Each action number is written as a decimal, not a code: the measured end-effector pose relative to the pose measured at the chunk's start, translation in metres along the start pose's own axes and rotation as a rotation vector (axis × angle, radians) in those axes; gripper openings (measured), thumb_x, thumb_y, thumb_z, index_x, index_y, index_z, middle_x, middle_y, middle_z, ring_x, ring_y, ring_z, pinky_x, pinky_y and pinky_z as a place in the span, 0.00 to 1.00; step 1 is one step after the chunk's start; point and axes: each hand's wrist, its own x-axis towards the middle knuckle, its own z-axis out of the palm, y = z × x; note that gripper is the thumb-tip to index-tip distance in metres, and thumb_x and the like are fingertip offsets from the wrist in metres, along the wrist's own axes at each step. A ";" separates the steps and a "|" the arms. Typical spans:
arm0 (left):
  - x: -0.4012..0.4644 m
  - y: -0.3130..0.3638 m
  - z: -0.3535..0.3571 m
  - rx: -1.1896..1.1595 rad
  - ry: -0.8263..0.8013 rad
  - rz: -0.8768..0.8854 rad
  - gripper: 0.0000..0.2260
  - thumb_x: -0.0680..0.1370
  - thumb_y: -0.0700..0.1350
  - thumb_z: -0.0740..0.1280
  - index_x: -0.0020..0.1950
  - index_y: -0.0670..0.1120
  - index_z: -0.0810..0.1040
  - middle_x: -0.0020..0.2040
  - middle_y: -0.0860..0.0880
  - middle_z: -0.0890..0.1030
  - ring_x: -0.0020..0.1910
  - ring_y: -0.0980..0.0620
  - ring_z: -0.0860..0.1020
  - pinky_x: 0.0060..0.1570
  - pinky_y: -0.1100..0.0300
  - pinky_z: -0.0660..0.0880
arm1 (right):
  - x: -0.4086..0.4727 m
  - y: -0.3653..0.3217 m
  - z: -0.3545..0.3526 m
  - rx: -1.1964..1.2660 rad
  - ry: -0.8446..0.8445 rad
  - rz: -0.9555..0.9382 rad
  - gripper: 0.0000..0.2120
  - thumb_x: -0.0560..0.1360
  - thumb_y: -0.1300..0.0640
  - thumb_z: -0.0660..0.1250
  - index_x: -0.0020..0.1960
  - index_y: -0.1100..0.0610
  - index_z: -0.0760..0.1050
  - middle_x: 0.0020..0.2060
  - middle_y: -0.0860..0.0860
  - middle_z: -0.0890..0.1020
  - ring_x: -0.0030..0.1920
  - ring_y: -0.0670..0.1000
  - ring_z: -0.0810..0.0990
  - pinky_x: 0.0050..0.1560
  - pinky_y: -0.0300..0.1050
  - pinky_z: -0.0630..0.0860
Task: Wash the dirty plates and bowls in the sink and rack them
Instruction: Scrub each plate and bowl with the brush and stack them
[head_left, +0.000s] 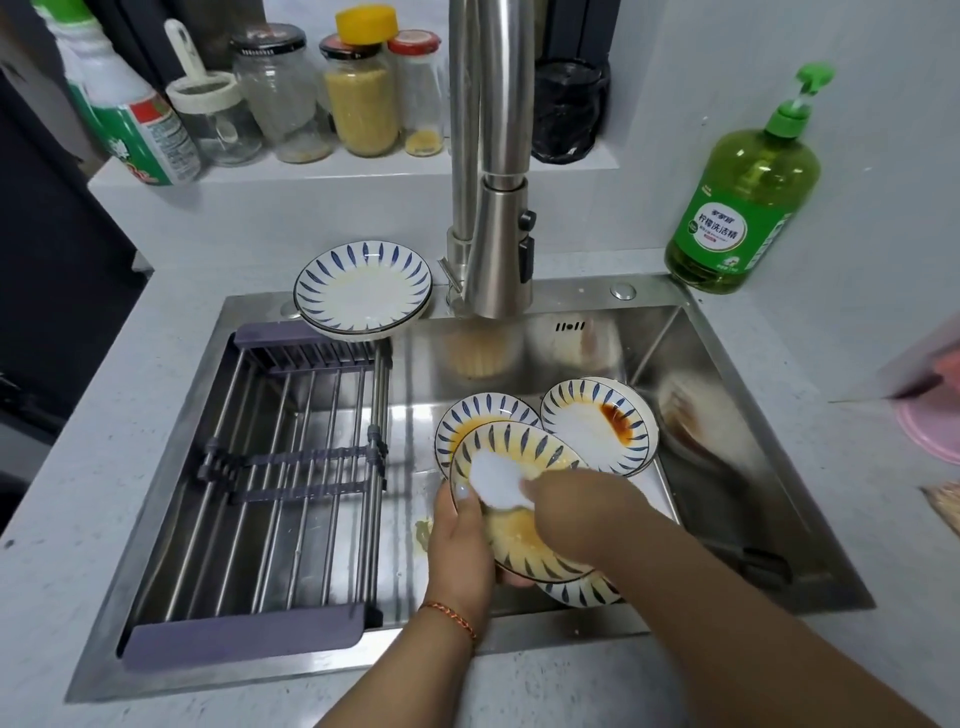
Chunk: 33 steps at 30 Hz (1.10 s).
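Fingers of the left hand (460, 540) curl round the rim of a yellow-stained plate (519, 530), tilted above the sink (727, 519); the right hand (576, 506) grips a white sponge (496, 480) against its face; other dirty plates (597, 426) lie beside.

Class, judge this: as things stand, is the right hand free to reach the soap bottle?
Probably not yet: the right hand is scrubbing the held plate with a white pad. The way to the soap bottle itself looks open.
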 end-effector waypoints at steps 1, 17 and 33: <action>-0.001 0.001 0.000 0.003 -0.001 0.017 0.16 0.79 0.61 0.57 0.61 0.56 0.73 0.53 0.47 0.83 0.50 0.41 0.82 0.42 0.33 0.78 | 0.008 0.000 -0.005 -0.016 0.030 0.035 0.22 0.77 0.62 0.53 0.71 0.53 0.67 0.60 0.53 0.77 0.59 0.55 0.76 0.51 0.47 0.71; -0.004 0.003 0.000 -0.045 0.025 -0.029 0.18 0.78 0.52 0.61 0.67 0.52 0.71 0.58 0.42 0.80 0.54 0.37 0.80 0.50 0.38 0.78 | 0.009 -0.004 -0.008 -0.007 0.007 0.078 0.22 0.78 0.62 0.53 0.72 0.53 0.66 0.62 0.53 0.76 0.60 0.55 0.76 0.56 0.49 0.72; -0.015 0.033 -0.005 -0.247 -0.029 -0.157 0.12 0.83 0.46 0.56 0.60 0.46 0.77 0.52 0.41 0.84 0.47 0.40 0.83 0.30 0.49 0.80 | 0.000 0.068 0.025 1.487 0.061 0.394 0.09 0.74 0.58 0.69 0.45 0.63 0.71 0.27 0.52 0.68 0.23 0.47 0.65 0.23 0.39 0.64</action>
